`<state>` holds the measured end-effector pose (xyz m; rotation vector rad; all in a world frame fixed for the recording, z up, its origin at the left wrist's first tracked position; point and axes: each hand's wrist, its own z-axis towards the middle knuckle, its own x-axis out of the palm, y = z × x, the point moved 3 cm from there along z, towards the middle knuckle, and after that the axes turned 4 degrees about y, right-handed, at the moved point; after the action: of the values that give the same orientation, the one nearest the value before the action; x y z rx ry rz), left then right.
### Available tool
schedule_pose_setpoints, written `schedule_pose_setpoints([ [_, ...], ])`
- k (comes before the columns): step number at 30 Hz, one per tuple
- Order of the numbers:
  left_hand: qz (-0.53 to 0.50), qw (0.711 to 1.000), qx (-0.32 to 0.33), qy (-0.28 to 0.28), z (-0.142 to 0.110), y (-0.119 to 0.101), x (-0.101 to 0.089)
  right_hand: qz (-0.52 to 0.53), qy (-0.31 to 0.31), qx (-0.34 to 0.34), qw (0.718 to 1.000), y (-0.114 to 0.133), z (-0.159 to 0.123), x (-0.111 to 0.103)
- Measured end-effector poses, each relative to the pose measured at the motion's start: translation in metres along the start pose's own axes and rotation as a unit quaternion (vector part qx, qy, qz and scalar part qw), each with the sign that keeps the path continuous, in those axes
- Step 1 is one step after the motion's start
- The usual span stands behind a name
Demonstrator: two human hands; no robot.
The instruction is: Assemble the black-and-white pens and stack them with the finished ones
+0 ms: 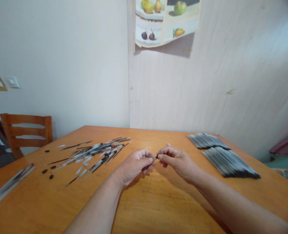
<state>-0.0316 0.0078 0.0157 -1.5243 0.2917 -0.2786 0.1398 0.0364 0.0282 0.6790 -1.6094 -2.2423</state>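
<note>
My left hand (139, 163), in the middle of the view above the table, is closed on a thin pen, mostly hidden by the fingers. Thumb and forefinger of my right hand (174, 160) pinch a small black pen part (157, 156) at the pen's end, where the two hands almost meet. A pale tip (168, 144) shows just behind the right hand's knuckles; what it belongs to is hidden. Left of my hands lies a loose pile of pen refills (97, 151), dark and pale, with small white pieces among them. Several small black plugs (51, 176) lie nearby.
Two rows of clear pens with black ends (228, 161) lie at the right of the wooden table (144, 208). A bundle of clear tubes (10, 187) lies at the left edge. A wooden chair (28, 132) stands beyond the left side; a wall is behind.
</note>
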Motion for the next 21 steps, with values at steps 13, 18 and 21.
schedule_pose_setpoints([
  [13, 0.031, 0.999, 0.004, 0.008, 0.002, 0.006, 0.0, -0.161, -0.033, -0.001, 0.986, -0.007, -0.002, 0.007],
  [18, 0.05, 0.999, 0.004, 0.008, 0.001, 0.007, 0.002, -0.269, -0.044, -0.044, 0.961, -0.009, -0.004, 0.009],
  [21, 0.042, 0.999, 0.001, 0.009, 0.001, 0.007, 0.004, -0.313, -0.025, -0.054, 0.948, -0.008, -0.006, 0.011],
])
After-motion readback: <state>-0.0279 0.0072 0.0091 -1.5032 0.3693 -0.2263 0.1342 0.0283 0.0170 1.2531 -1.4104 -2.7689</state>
